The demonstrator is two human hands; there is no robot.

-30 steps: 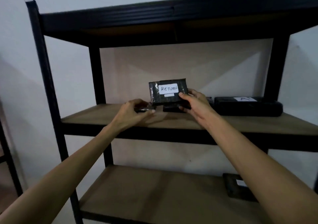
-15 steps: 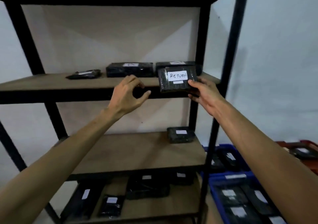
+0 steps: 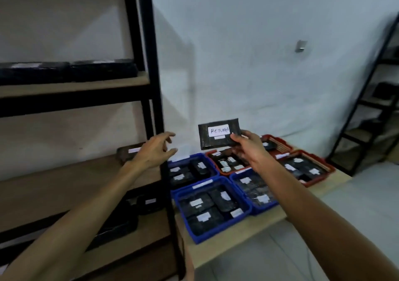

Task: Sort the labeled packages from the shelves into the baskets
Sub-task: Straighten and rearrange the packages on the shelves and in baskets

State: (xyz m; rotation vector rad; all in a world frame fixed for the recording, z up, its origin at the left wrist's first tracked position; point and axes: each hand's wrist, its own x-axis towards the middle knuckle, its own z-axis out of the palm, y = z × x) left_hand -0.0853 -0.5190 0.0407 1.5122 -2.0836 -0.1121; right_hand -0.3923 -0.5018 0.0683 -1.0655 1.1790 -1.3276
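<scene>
black plastic wrap, a white label reading return: the package [image 3: 219, 134] is sitting in the air, well above the baskets and clear of the shelves [image 3: 73, 82], label facing the camera. the right hand [image 3: 248, 147] is pinching it at its lower right corner, thumb on the front face and fingers curled behind. the left hand [image 3: 154, 151] is hovering just beside the black shelf post, fingers loosely spread and holding nothing. down below, on a pale low table [image 3: 241, 233], the baskets are waiting in a cluster: a near blue basket [image 3: 212, 207], two more blue ones touching it, and the red baskets [image 3: 306, 166] behind, each already carrying dark labelled packages. this is looking like the carry step, the package picked and read, the drop not yet made. the next move is calling for a match between that return label and the tag strip on a basket rim, and those strips are too blurred here to read, so which basket it belongs in cannot be told. once matched, the hand is needing to lower over that basket and let go flat, label up, without knocking the packs already lying there. more packages are lying on the shelves to the left.
</scene>
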